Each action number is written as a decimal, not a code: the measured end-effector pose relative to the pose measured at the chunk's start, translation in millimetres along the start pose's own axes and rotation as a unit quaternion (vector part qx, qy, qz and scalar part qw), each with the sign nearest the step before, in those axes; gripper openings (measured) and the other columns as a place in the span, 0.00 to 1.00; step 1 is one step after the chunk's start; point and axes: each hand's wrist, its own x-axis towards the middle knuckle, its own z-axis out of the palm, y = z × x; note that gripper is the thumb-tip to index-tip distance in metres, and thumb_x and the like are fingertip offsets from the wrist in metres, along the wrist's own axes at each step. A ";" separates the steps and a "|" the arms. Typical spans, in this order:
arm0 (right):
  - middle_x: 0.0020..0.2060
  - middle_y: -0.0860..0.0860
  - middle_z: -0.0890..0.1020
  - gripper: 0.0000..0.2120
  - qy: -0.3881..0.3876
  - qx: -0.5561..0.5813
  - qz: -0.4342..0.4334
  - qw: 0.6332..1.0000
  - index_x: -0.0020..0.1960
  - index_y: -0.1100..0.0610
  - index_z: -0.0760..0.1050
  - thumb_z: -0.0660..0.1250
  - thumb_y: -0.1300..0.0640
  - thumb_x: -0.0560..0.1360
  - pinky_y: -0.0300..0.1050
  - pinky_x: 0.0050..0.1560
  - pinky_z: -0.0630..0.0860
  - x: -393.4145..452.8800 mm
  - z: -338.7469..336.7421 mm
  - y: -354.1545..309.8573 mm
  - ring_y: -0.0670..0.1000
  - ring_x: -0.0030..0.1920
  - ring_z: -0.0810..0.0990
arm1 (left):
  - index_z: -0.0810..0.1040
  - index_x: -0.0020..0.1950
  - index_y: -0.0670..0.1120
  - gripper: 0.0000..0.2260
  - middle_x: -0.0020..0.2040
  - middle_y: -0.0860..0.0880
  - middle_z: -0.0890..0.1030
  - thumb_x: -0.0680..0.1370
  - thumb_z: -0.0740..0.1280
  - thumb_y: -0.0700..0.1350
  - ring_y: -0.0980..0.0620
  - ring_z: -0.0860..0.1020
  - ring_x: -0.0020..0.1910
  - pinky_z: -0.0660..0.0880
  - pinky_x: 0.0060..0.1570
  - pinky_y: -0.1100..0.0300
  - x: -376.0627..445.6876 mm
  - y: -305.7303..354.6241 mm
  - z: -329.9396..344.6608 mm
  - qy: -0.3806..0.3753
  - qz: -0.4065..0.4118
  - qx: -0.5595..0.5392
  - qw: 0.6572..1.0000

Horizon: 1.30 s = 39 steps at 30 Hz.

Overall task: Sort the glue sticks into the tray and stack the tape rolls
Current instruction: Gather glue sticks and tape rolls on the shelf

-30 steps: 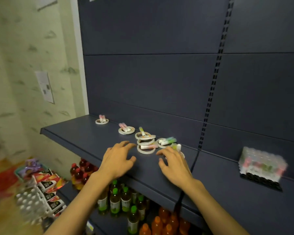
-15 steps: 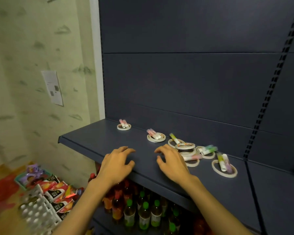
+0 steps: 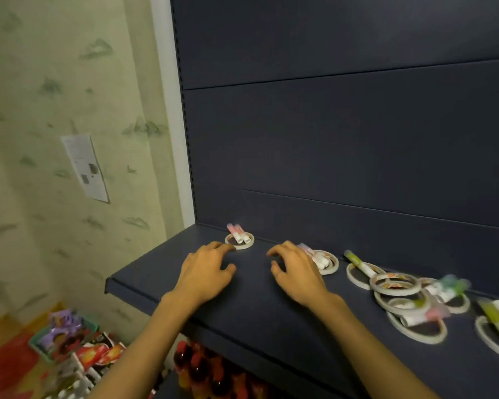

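White tape rolls lie along the dark shelf point(image 3: 156, 279), most with glue sticks resting on them. The leftmost tape roll point(image 3: 240, 242) carries two pink glue sticks point(image 3: 238, 233). My left hand point(image 3: 206, 272) hovers just in front of it, fingers loosely spread, holding nothing. My right hand point(image 3: 297, 270) is beside a second tape roll point(image 3: 327, 263) with pink sticks, also holding nothing. Further right sit a cluster of overlapping rolls point(image 3: 396, 286) with green and pink sticks and a roll point(image 3: 490, 338) at the frame's edge. No tray is in view.
The shelf's dark back panel point(image 3: 343, 139) rises directly behind the rolls. Below the shelf stand bottles with red drinks point(image 3: 196, 367). At lower left are baskets of packaged goods point(image 3: 69, 347) on the floor. A papered wall point(image 3: 69, 110) with a posted sheet is on the left.
The view has swung left, so the tray at the right has left the frame. Both hands have travelled left along the shelf toward the two leftmost rolls, still holding nothing.
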 end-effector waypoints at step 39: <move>0.47 0.52 0.80 0.09 0.038 -0.098 0.199 0.974 0.52 0.55 0.78 0.64 0.51 0.79 0.49 0.48 0.74 168.7 137.6 2.4 0.54 0.50 0.76 | 0.83 0.47 0.44 0.11 0.44 0.45 0.85 0.76 0.71 0.51 0.45 0.83 0.49 0.76 0.51 0.54 235.7 -134.2 96.9 -0.079 -0.133 -0.512 0.845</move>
